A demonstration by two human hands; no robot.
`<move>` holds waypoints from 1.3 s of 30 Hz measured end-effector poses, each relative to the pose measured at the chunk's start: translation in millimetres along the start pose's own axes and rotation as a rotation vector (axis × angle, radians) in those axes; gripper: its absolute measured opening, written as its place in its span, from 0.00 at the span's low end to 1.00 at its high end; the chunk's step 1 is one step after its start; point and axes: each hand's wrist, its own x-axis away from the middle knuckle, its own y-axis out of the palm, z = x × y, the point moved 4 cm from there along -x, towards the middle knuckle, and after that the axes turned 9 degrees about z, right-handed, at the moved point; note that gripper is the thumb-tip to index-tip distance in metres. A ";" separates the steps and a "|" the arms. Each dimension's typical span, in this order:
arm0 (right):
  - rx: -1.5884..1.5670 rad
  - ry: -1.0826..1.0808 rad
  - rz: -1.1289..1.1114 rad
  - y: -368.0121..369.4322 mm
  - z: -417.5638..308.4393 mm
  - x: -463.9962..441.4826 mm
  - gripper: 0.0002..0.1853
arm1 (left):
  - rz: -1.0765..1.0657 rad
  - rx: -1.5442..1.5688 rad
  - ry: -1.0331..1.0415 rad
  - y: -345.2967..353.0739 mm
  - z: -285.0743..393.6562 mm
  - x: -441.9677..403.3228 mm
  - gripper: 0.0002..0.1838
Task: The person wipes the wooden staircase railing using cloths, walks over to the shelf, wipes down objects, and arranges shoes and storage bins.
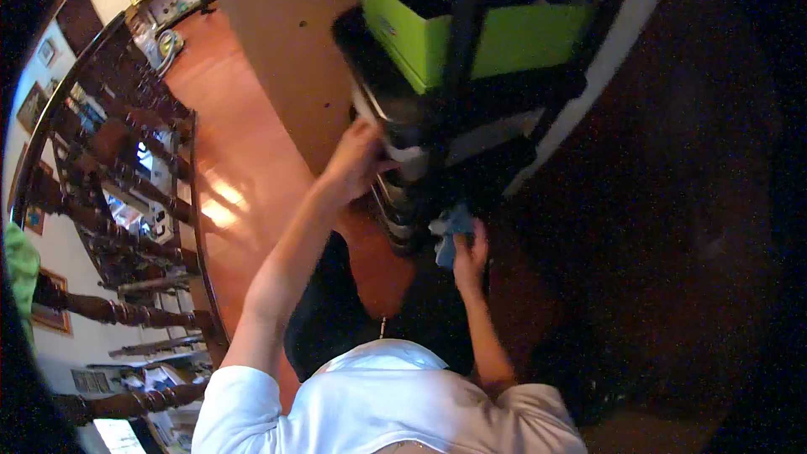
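Note:
A dark rack of stacked shelves (399, 109) stands in front of me. My left hand (360, 160) is at its left side, with the fingers bent round the edge of one tier; some fingertips are hidden there. In my right hand (471, 259) is a crumpled blue cloth (455, 234), gripped close to the lower right part of the rack. The cloth's contact with the rack cannot be made out in the shadow. On the top shelf sits a bright green open box (521, 40), its inside dark.
A tan panel (286, 42) stands left of the rack. A dark wooden railing with turned balusters (118, 309) curves along the left, beside the reddish floor (227, 118). Green fabric (21, 273) hangs at the far left. The right side lies in deep shadow.

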 end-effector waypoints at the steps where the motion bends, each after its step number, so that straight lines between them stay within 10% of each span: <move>1: 0.003 -0.008 -0.028 4.1 -16.5 6.3 0.20 | -0.005 -0.041 0.013 3.1 -10.4 -8.2 0.23; 5: -0.443 0.048 -0.044 12.6 -55.6 27.7 0.21 | 0.176 0.188 0.087 -39.2 -80.1 22.7 0.30; 7: -0.542 0.007 -0.146 20.4 -71.4 26.0 0.20 | 0.074 -0.312 0.330 -33.2 -74.3 90.4 0.25; 9: 0.118 -0.240 -0.636 36.3 -110.7 36.1 0.16 | 0.114 -0.196 0.237 -38.4 -84.8 116.4 0.21; 13: 0.238 -0.706 -0.239 31.2 -135.7 -0.6 0.12 | 0.473 -0.108 0.158 -111.3 -79.8 98.1 0.13; 17: 0.377 -0.438 -0.080 31.5 -106.5 -12.8 0.19 | 0.472 0.170 0.558 -106.8 -0.4 25.3 0.20; 24: 0.559 -0.492 -0.087 26.6 -88.1 -8.8 0.32 | 0.498 -1.140 0.842 -50.3 -20.1 -61.9 0.18; 30: 0.674 -0.661 -0.049 -8.8 -107.5 -0.8 0.30 | 0.274 -0.836 0.771 12.1 -68.3 50.0 0.13; 33: 0.485 -0.574 0.009 -22.0 -118.9 11.1 0.25 | 0.307 -0.417 0.073 27.5 -99.5 115.6 0.14; 39: 0.126 0.594 -0.508 -37.6 -26.8 57.3 0.31 | -0.444 -0.351 -0.172 22.4 -138.9 160.2 0.16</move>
